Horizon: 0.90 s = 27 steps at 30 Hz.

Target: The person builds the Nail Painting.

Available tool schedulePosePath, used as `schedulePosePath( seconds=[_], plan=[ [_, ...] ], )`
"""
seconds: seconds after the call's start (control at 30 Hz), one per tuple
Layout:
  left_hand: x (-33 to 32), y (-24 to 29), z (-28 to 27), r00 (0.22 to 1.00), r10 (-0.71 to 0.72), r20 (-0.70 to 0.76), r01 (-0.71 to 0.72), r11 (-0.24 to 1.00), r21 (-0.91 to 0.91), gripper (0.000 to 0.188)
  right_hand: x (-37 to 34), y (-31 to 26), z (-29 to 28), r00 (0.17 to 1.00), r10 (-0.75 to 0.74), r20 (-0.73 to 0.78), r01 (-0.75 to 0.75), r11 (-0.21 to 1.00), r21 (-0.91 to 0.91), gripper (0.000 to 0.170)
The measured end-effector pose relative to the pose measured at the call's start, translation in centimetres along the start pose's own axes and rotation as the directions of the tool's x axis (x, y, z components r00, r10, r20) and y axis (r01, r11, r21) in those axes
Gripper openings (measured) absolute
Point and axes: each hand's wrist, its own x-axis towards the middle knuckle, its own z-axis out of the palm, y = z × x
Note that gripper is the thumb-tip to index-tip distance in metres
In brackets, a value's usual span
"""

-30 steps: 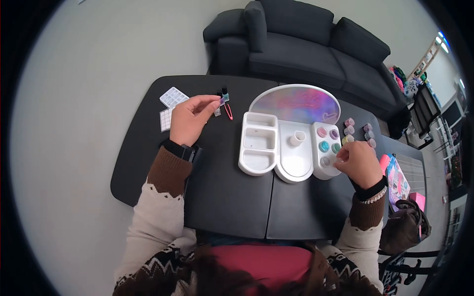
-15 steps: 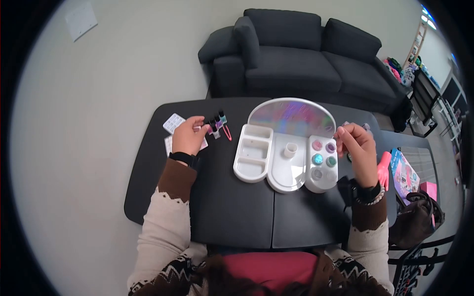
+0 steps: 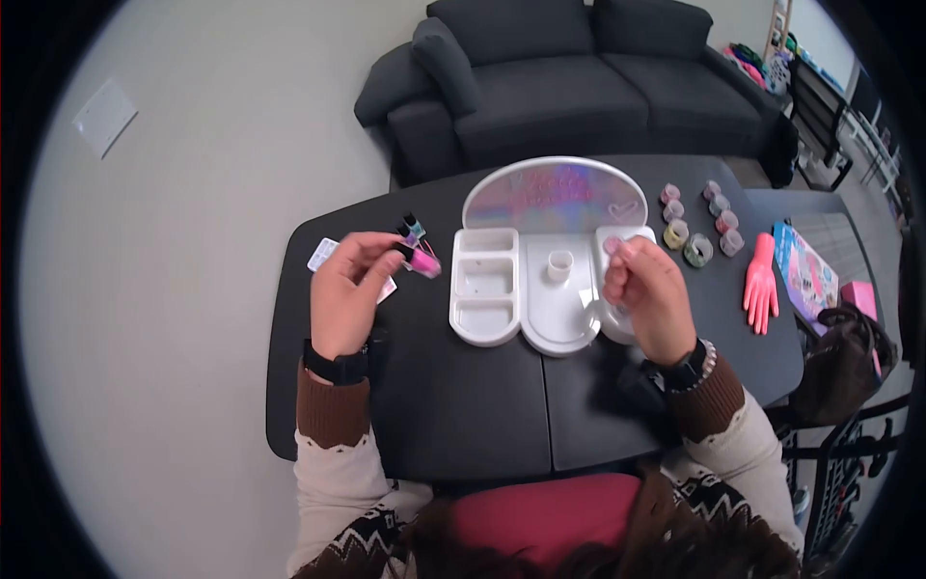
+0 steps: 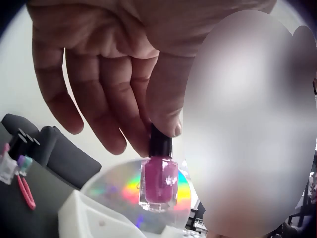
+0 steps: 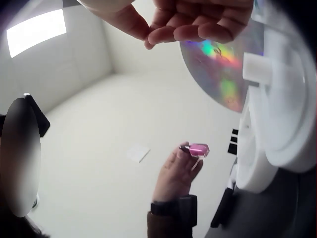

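Thumb and fingers of my left hand pinch the black cap of a pink nail polish bottle; in the left wrist view the bottle hangs upright below the fingertips. My right hand is over the right part of the white tray, partly hiding its round wells and a pink pot. Curled fingers and a thumb meeting the index finger show on that hand in the right wrist view, with nothing visible between them. A small white cup stands in the tray's middle, before the shiny rounded back panel.
Other polish bottles and a white palette lie at the table's back left. Several small glitter pots stand in two rows right of the tray, beside a pink model hand, colourful packaging and a dark bag.
My left hand has lifted the pink bottle from the group of bottles and moved it toward the tray. My right hand has moved left over the tray, its fingers more curled.
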Motion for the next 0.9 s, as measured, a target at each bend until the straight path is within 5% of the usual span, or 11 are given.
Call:
schedulePosePath(
  seconds=[0.1, 0.23, 0.4, 0.53, 0.77, 0.9],
  plan=[
    [-1.8, 0.6, 2.0, 0.978, 0.042, 0.206, -0.058, 0.996, 0.071, 0.017, 0.1, 2.6, 0.1, 0.994, -0.067, 0.089, 0.075, 0.993, -0.087, 0.02],
    [-2.2, -0.9, 2.7, 0.954, -0.012, 0.3, -0.037, 0.987, 0.156, 0.021, -0.3, 3.7, 1.1, 0.982, -0.068, 0.178, 0.094, 0.985, -0.144, 0.019],
    [-1.8, -1.4, 2.6, 0.966, -0.03, 0.256, -0.032, 0.972, 0.234, 0.021, -0.4, 3.6, 1.5, 0.966, 0.026, 0.258, 0.026, 0.981, -0.195, 0.013],
    [-1.5, -2.7, 2.4, 0.963, 0.008, 0.27, -0.07, 0.973, 0.222, 0.021, 0.6, 0.5, 1.2, 0.962, -0.04, 0.271, 0.108, 0.964, -0.241, 0.011],
    [-1.9, -1.7, 3.6, 0.928, 0.239, 0.287, -0.357, 0.794, 0.492, 0.02, 4.0, -2.8, -1.5, 0.981, -0.192, -0.003, 0.177, 0.911, -0.373, 0.017],
    [-1.7, -2.1, 3.6, 0.903, 0.321, 0.286, -0.429, 0.692, 0.581, 0.021, 2.8, -1.3, -0.8, 0.995, -0.095, -0.007, 0.092, 0.979, -0.179, 0.018]
  ],
)
